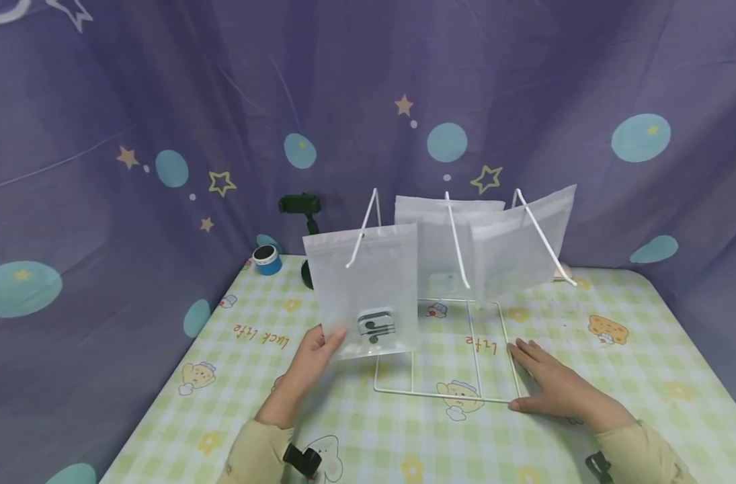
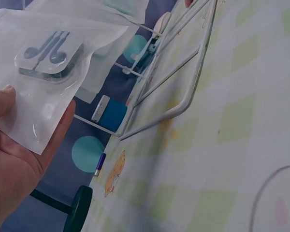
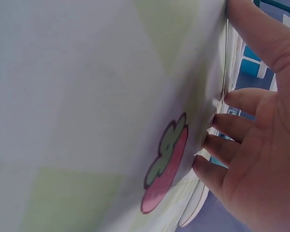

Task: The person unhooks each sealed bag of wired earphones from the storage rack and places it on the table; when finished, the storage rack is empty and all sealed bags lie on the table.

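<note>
The tabletop [image 1: 585, 444] has a white wire rack [image 1: 416, 393] standing between its left and right edges, cloudy bags [image 1: 519, 252] hanging on the prongs [image 1: 554, 250]. Left grip [image 1: 313, 353] (bare hand, btw) pinches the leftmost bag [image 1: 361, 279] near its lower left corner. Right grip [image 1: 552, 384] touches the rack's right side, thumb and fingers apart. Earphones [image 1: 376, 327] sit low inside that leftmost bag.

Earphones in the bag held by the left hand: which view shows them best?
The left wrist view: the earphones appear large and near there, their outline showing clearly through the bag. The head view shows them smaller, low in the bag; in the right wrist view they cannot be made out.
</note>
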The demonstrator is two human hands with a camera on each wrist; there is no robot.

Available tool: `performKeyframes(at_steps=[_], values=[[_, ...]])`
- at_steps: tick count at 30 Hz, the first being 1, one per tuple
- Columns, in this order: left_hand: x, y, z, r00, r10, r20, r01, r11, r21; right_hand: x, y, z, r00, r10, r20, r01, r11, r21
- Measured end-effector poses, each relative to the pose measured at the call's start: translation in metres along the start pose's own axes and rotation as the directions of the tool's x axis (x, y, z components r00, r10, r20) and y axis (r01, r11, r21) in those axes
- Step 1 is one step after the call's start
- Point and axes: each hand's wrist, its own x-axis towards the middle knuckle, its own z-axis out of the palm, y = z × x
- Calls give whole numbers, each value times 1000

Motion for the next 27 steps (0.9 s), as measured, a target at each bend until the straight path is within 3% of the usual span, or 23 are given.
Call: performKeyframes(at_steps=[13, 23, 27], values=[[-43, 12, -12, 997, -76, 1, 76, 997, 33, -1, -2, -1, 1000, -3, 3, 3, 1000, 2], [-65, 19, -16, 996, -90, -10, 90, 996, -2, 0, 0, 1, 999, 12, 34, -12, 1000, 10], [-71, 25, -20, 999, -45, 1, 45, 999, -8, 0, -1, 2, 1000, 9, 28, -9, 1000, 5]])
